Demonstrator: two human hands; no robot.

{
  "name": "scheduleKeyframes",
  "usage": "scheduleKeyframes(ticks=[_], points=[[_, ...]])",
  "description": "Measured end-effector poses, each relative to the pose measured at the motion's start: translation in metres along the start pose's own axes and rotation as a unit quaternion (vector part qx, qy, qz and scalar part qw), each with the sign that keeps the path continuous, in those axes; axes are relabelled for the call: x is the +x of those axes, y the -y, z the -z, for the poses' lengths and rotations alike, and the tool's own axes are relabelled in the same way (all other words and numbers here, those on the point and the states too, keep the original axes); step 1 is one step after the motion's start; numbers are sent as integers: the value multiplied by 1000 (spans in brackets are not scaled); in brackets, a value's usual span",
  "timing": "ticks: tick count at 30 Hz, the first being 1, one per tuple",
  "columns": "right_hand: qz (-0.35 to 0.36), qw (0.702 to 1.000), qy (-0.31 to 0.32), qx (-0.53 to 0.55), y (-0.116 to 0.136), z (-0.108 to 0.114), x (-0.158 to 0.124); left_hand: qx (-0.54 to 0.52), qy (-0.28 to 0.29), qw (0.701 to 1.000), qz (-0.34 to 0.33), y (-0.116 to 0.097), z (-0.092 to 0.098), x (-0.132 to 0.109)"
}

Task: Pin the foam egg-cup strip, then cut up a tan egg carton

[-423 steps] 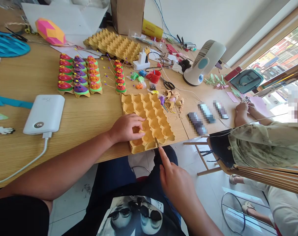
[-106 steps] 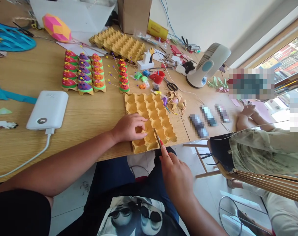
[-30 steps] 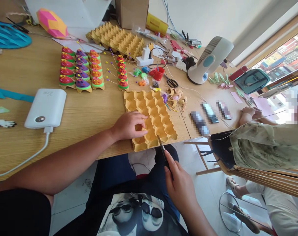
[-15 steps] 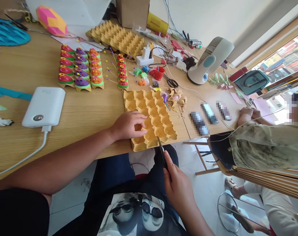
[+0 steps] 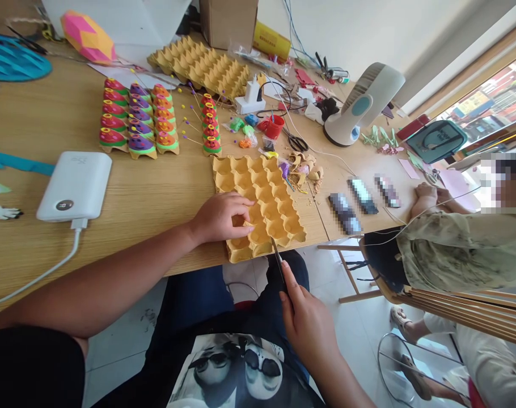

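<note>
A yellow pulp egg tray (image 5: 279, 209) lies at the table's front edge, its near side jutting slightly over it. On its left part rests my left hand (image 5: 224, 217), fingers and thumb curled onto the cups and holding it down. My right hand (image 5: 311, 323), below the table edge, is wrapped around the dark handle of a slim knife (image 5: 278, 256). The blade points up and away from me, its tip touching the tray's near edge between two cups.
Painted egg-carton strips (image 5: 141, 122) stand at the back left, near another egg tray (image 5: 202, 65). A power bank (image 5: 76, 184) lies left. Scissors (image 5: 298, 141), a red cup (image 5: 275, 127), scraps (image 5: 307, 170) and a fan (image 5: 362, 105) are behind. A person (image 5: 453, 243) sits at right.
The knife tip has shifted very slightly toward me at the tray's near edge. My left hand keeps its place on the tray.
</note>
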State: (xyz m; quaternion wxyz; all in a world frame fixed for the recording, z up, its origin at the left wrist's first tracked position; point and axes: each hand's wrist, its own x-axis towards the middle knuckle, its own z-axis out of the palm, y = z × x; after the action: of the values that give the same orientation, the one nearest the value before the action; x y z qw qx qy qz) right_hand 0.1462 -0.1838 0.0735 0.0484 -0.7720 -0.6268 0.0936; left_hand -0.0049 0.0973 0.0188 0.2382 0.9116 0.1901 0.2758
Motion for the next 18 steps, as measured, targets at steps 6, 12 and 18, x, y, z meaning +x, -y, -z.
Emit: scheduleKeyframes(ticks=[6, 12, 18], points=[[-5, 1000, 2, -17, 4, -3, 11, 10, 7, 1000, 2, 1, 0, 0], [-1, 1000, 18, -22, 4, 6, 6, 11, 1, 1000, -5, 1, 0, 0], [-12, 999, 40, -35, 9, 20, 11, 12, -1, 1000, -13, 0, 1, 1]])
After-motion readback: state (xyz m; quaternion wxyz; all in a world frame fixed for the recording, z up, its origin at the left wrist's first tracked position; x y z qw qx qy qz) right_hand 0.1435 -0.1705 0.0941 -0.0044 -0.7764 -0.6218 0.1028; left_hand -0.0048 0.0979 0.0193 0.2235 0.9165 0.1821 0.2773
